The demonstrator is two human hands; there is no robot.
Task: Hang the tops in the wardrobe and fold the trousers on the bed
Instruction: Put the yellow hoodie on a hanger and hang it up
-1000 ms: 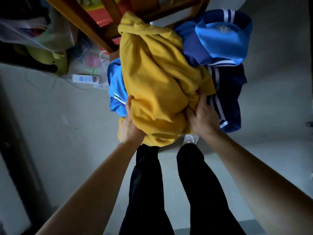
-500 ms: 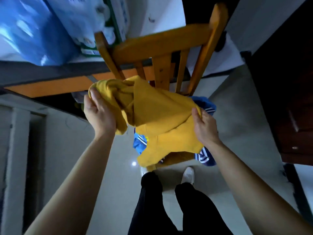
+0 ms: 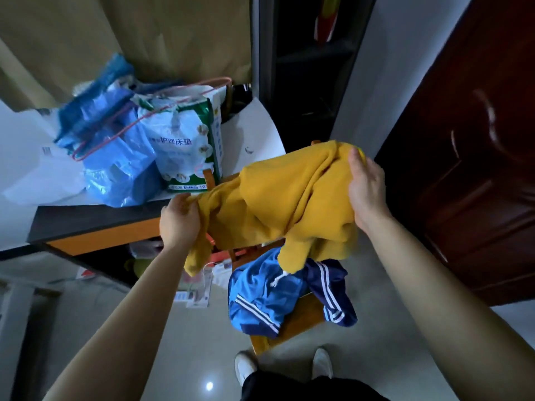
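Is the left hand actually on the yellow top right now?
Touching. The head view shows the left hand pinching a bunched edge of the yellow top, with fabric gathered under its fingers.

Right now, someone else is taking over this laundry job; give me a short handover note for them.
Left grip holds one end of the yellow top; right grip holds the other, up over the chair.
Blue striped garments lie heaped on the chair seat.
Done: nothing hung or folded in view.
Left: hang the tops, fold the trousers on the bed.
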